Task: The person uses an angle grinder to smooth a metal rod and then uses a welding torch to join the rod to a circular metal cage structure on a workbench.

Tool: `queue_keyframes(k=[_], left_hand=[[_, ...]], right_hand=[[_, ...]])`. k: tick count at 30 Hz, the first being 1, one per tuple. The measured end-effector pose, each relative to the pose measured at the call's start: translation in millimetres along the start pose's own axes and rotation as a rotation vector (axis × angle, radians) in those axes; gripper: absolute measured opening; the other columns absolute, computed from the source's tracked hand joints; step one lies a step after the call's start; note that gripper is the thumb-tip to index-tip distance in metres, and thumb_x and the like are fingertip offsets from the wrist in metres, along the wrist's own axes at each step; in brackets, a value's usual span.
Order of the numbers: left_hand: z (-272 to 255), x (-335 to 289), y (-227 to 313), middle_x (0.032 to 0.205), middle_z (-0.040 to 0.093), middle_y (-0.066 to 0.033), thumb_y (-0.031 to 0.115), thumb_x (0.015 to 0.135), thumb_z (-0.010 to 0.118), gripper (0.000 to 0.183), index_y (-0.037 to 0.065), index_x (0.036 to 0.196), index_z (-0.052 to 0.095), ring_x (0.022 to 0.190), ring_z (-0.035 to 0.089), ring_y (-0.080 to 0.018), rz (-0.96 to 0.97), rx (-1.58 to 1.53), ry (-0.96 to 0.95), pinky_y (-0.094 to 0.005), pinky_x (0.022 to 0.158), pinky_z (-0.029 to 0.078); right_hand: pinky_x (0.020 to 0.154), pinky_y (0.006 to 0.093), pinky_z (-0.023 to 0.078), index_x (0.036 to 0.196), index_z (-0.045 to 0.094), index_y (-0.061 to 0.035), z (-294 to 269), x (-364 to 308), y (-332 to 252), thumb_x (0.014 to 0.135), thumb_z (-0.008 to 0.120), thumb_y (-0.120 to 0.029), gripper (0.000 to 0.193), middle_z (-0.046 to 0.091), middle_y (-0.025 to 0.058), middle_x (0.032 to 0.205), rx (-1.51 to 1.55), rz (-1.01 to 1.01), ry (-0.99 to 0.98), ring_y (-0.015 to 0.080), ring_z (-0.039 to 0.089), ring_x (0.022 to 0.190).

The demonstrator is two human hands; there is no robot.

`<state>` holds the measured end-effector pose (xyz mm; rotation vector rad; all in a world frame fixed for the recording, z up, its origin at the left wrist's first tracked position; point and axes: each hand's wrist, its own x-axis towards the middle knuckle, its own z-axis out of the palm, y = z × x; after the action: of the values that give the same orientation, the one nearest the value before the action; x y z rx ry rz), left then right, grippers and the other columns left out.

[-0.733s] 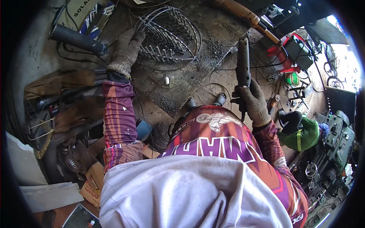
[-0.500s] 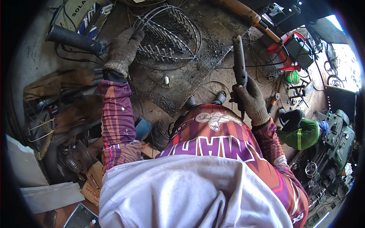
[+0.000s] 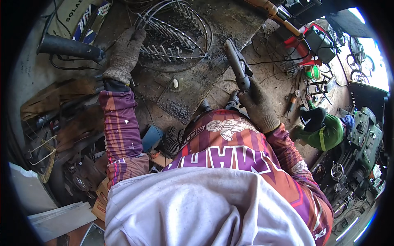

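Observation:
My left hand [image 3: 124,56], in a grey-brown knit work glove, is closed at the left rim of a round metal-rod frame [image 3: 177,56]. The frame has curved hoops and rows of short upright metal pegs, and it rests on a dark metal plate [image 3: 180,92] strewn with black grit. My gloved right hand [image 3: 260,103] grips the lower end of a grey tube-shaped metal tool [image 3: 237,65]; a narrow lever-like part runs along its side. The tool's far end points up and left, to the right of the frame and apart from it.
A dark pipe [image 3: 72,51] juts in from the left. Cables and a red-and-black machine [image 3: 308,47] are at the right. A crouching person in green [image 3: 326,133] is beside a large green machine [image 3: 365,143]. An orange-and-grey hand tool [image 3: 293,100] lies on the floor.
My right hand has moved slightly left, and the metal tool's far end has swung left toward the frame. My left hand stays at the frame's rim. The whole view has shifted a little.

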<state>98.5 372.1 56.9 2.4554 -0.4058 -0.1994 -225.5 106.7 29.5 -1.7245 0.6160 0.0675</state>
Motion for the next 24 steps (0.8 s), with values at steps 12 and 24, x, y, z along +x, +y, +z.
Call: queue_keyframes(k=[12,24], left_hand=[[4,-3,-4,0.131,0.065,-0.0257,0.065,0.101,0.053,0.071,0.007,0.141,0.059,0.125,0.06,-0.0414,0.063,0.041,0.036,-0.047,0.105,0.045],[10,2,-18,0.121,0.07,-0.0207,0.056,0.104,0.054,0.057,0.011,0.137,0.064,0.116,0.065,-0.039,0.283,0.233,0.183,-0.0475,0.098,0.05]], right_hand=[[0.084,0.0384,0.054,0.14,0.055,-0.0007,18,-1,2,0.094,0.073,-0.017,0.052,0.071,0.0181,0.11,-0.127,-0.03,0.134,0.0256,0.069,0.098],[0.079,0.0453,0.056,0.142,0.052,-0.0071,-12,37,-23,0.099,0.067,-0.033,0.052,0.071,0.0265,0.103,-0.301,-0.213,0.268,0.0408,0.073,0.097]])
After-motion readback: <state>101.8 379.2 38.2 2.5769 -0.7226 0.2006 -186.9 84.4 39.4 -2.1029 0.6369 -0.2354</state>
